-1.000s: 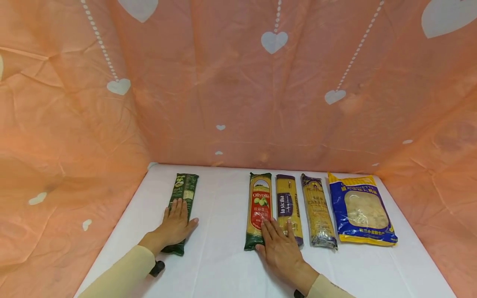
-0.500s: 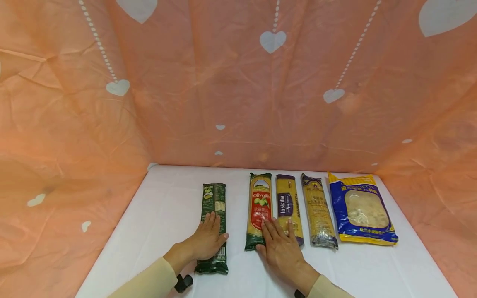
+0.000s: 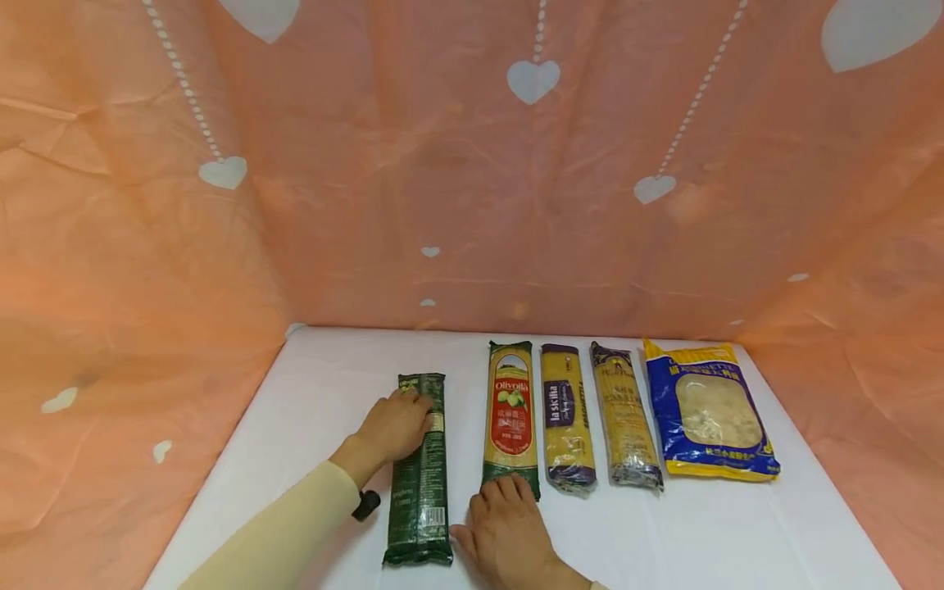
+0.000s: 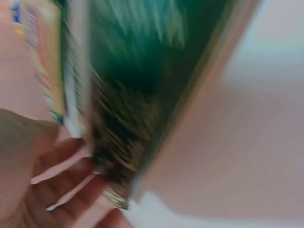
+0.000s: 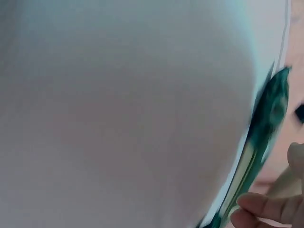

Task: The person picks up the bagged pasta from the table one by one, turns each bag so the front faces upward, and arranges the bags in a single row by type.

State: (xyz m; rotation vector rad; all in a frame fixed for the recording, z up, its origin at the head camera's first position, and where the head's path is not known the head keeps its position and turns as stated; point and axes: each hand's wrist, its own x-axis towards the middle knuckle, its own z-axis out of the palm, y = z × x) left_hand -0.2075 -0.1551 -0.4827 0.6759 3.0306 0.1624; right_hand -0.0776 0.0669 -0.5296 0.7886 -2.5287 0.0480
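Note:
A dark green spaghetti pack (image 3: 419, 500) lies lengthwise at the left, its printed back up. My left hand (image 3: 391, 426) covers its far part with bent fingers, thumb toward the right side. In the left wrist view the pack (image 4: 156, 61) is blurred, with the fingertips (image 4: 90, 166) right at its edge. My right hand (image 3: 509, 528) is at the near end of the red-labelled Olivoilà spaghetti pack (image 3: 510, 401), fingers loosely bent and overlapping its green end. The right thumb extends toward the dark green pack. In the right wrist view, fingertips (image 5: 249, 204) overlap a green-ended pack's edge.
To the right lie a purple-and-yellow la sicilia spaghetti pack (image 3: 568, 426), a narrow yellow pasta pack (image 3: 627, 418) and a wide blue-and-yellow bag (image 3: 715, 414), side by side. White cloth covers the table (image 3: 324, 369). Orange heart-printed sheeting (image 3: 457, 205) hangs behind and at both sides.
The dark green pack has come right and toward me with the left hand, which then shifted to its far part and bent its fingers. The right hand has drawn back toward me and left.

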